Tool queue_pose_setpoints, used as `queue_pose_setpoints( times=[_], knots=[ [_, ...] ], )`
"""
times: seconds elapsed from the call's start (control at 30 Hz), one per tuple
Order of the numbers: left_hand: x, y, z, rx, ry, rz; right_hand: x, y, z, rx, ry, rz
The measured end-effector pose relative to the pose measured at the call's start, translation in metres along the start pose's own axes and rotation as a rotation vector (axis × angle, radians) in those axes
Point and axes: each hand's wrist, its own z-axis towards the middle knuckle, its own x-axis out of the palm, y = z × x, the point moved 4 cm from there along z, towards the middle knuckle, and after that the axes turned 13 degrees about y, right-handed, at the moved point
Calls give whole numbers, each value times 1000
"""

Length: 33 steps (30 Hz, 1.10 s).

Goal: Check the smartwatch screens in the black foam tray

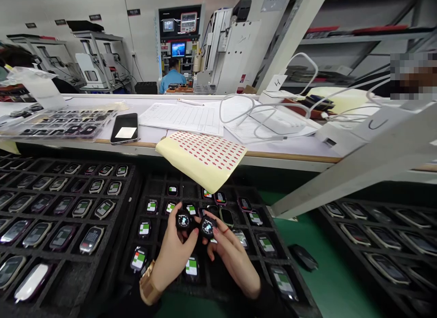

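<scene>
Above the middle foam tray [157, 274], my left hand [174, 254] has its fingers closed round a round black watch [183, 220] with a lit face. A gold band circles that wrist. Close on its right, my right hand [234, 254] grips a second round black watch [207, 227], also lit. The two watches are side by side with a small gap. Around and below them, square watches with green, white and red screens, such as one at the lower middle [191, 267], sit in the tray's compartments.
Foam trays of watches stand at the left [73, 281] and right [344, 245]. A black mouse [303, 257] lies right of the middle tray. A sticker sheet [205, 158] overhangs the bench edge [290, 157], near a phone [125, 128]. A slanting post [362, 167] stands at right; a person [173, 76] sits beyond.
</scene>
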Motion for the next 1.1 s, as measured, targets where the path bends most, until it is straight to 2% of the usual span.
queue_pose_setpoints(
  times=[0.13,0.5,0.73,0.93,1.1],
  knots=[
    [5,-3,-1,-16,66,-17,-4,-3,1,-15,-37,20],
    [7,-8,-2,16,68,3,-6,-3,-1,-38,-53,4],
    [9,-8,-4,31,121,-3,-10,-5,-2,-44,-95,9],
    [8,-9,-7,77,200,-92,-13,-7,-4,-28,-126,-36],
    [9,-7,-7,85,200,-154,-12,-5,-2,-40,-106,-126]
  ],
)
